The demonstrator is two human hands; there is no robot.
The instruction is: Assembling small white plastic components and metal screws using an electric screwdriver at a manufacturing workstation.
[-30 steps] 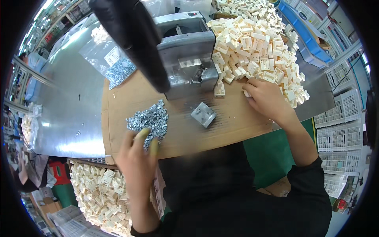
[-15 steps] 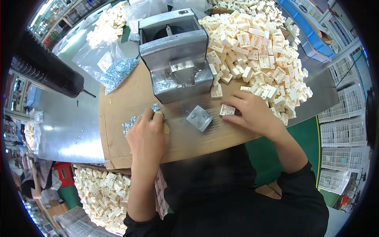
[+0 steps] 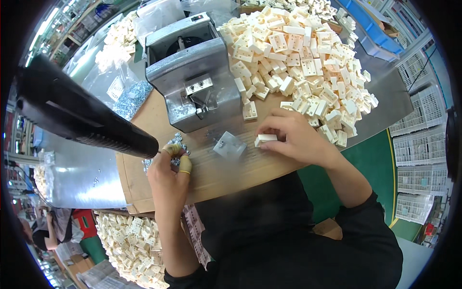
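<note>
My right hand (image 3: pixel 298 137) grips a small cream plastic block (image 3: pixel 264 139) between thumb and fingers, just above the cardboard sheet. Left of it lies a grey, partly see-through fixture block (image 3: pixel 230 146). My left hand (image 3: pixel 168 168), with yellowish finger covers on thumb and a finger, has its fingertips closed among a small pile of tiny metal parts (image 3: pixel 177 139); whatever they pinch is hidden. A black cylindrical power screwdriver (image 3: pixel 91 111) slants in from the left, its end beside my left fingers; its bit is not visible.
A grey metal machine (image 3: pixel 195 77) with an open top stands beyond the fixture. A large heap of cream blocks (image 3: pixel 303 62) fills the right. A bag of tiny metal parts (image 3: pixel 132 98) lies left of the machine. More blocks (image 3: pixel 130 245) sit below the table edge.
The screwdriver has come closer, to beside my left hand. My left fingers have shifted on the metal parts. The cream block in my right hand has been turned onto its side. The whole view has shifted slightly.
</note>
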